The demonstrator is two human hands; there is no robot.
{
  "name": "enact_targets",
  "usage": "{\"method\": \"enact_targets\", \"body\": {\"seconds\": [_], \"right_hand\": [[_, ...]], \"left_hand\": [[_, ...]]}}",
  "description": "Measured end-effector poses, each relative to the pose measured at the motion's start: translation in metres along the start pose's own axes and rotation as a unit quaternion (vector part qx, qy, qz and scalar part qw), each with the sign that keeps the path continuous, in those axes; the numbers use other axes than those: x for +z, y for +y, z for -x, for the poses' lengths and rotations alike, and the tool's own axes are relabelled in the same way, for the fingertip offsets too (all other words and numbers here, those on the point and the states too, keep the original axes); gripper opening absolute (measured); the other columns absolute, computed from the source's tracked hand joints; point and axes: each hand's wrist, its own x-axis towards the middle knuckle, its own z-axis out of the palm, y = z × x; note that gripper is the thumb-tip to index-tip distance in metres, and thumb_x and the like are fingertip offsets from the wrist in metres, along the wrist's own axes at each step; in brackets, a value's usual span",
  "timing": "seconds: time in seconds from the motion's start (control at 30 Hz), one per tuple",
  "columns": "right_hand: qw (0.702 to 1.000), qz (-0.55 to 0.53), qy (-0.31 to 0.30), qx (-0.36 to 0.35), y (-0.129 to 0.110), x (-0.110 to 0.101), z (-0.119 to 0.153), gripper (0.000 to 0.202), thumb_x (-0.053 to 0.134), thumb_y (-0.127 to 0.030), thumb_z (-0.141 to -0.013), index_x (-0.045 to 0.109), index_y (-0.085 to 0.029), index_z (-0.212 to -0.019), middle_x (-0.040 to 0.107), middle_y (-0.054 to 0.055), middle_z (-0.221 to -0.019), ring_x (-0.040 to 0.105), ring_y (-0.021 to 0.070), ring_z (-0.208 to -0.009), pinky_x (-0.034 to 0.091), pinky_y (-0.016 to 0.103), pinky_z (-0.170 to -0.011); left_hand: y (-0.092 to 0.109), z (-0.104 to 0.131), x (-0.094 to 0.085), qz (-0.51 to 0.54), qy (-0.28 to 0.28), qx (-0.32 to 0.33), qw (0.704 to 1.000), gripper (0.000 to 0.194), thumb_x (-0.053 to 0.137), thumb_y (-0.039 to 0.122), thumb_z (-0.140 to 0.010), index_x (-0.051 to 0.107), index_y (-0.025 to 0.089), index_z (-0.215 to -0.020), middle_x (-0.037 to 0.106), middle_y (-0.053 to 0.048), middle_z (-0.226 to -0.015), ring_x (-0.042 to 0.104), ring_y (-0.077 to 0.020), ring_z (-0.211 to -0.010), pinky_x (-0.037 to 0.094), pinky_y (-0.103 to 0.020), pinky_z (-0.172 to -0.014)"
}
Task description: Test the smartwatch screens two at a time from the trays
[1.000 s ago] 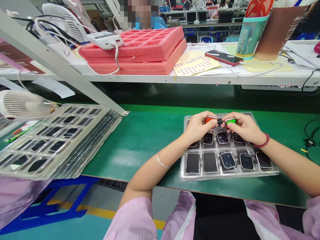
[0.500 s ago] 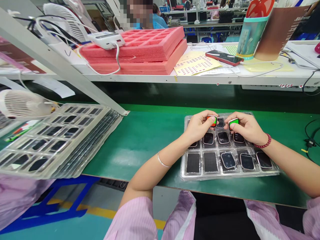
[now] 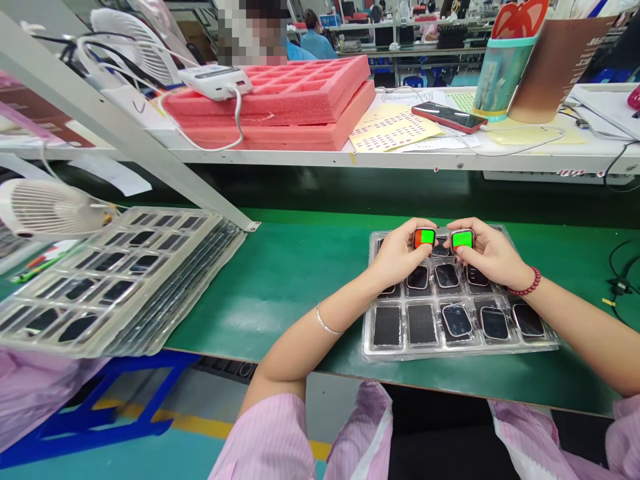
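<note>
My left hand [image 3: 400, 252] is closed on a smartwatch [image 3: 426, 237] whose lit screen shows orange-red and green. In my right hand [image 3: 493, 253] is a second smartwatch [image 3: 463, 239], its screen all green. Both watches have no strap that I can see and are held side by side, faces toward me. Below them lies a clear plastic tray [image 3: 367, 343] with dark-screened watches in several of its pockets, such as this dark watch [image 3: 457, 320] in the front row. Two front-left pockets hold only a dark textured base. My hands hide part of the tray's back rows.
At the left, a stack of similar trays [image 3: 165, 293] stands by a white fan [image 3: 50, 208]. A slanted metal post [image 3: 165, 160] meets the green bench. The shelf above carries pink foam blocks [image 3: 270, 127], a phone [image 3: 449, 117] and a cup [image 3: 504, 77]. Black cables [image 3: 621, 285] lie at right.
Both watches have turned so their screens face me more fully. The right one has shifted slightly left, closer to the other. My right thumb now covers less of its screen.
</note>
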Motion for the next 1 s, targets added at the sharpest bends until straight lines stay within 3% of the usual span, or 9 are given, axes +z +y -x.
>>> {"method": "enact_targets", "body": {"seconds": [0.3,0.47,0.67,0.9,1.0], "right_hand": [[1.000,0.014,-0.015,-0.010,-0.0011,0.0004,0.0008,0.039,0.065,-0.018,-0.083,0.057,-0.023,-0.121,0.070,0.007,-0.106,0.070,0.0210,-0.092,0.059,0.032,-0.071],[1.000,0.005,-0.004,0.022,0.0011,0.0003,-0.0001,0.040,0.062,-0.017,-0.083,0.056,-0.024,-0.122,0.071,0.007,-0.109,0.070,0.0180,-0.077,0.059,0.032,-0.064],[1.000,0.009,-0.005,0.004,0.0034,-0.0012,-0.0003,0.044,0.068,-0.016,-0.080,0.056,-0.024,-0.122,0.072,0.007,-0.109,0.071,0.0229,-0.100,0.059,0.036,-0.083],[1.000,0.015,0.002,0.011,0.0034,-0.0022,-0.0002,0.042,0.068,-0.017,-0.081,0.057,-0.024,-0.121,0.072,0.007,-0.108,0.071,0.0235,-0.101,0.058,0.038,-0.087],[1.000,0.017,0.003,0.010,0.0040,-0.0025,-0.0006,0.042,0.068,-0.018,-0.080,0.057,-0.024,-0.120,0.073,0.007,-0.108,0.071,0.0243,-0.101,0.059,0.038,-0.086]], "left_hand": [[0.0033,0.0002,-0.0002,0.011,-0.004,-0.010,1.000,0.037,0.064,0.015,-0.073,0.059,0.017,-0.109,0.068,-0.005,-0.095,0.065,-0.0157,-0.088,0.051,-0.028,-0.081],[0.0024,0.0007,0.0008,0.025,-0.001,-0.020,0.999,0.049,0.063,0.013,-0.072,0.057,0.018,-0.120,0.067,-0.007,-0.108,0.066,-0.0178,-0.098,0.053,-0.029,-0.085],[0.0009,-0.0003,0.0006,0.049,-0.008,-0.018,0.999,0.048,0.060,0.012,-0.075,0.057,0.017,-0.123,0.067,-0.009,-0.112,0.066,-0.0199,-0.104,0.054,-0.031,-0.087],[0.0015,0.0002,-0.0012,0.035,-0.019,-0.021,0.999,0.046,0.063,0.012,-0.076,0.058,0.016,-0.121,0.069,-0.008,-0.106,0.068,-0.0172,-0.096,0.053,-0.028,-0.084],[-0.0003,-0.0004,-0.0009,0.041,-0.023,-0.019,0.999,0.047,0.065,0.013,-0.076,0.058,0.017,-0.123,0.069,-0.008,-0.106,0.067,-0.0192,-0.101,0.054,-0.029,-0.085]]}}
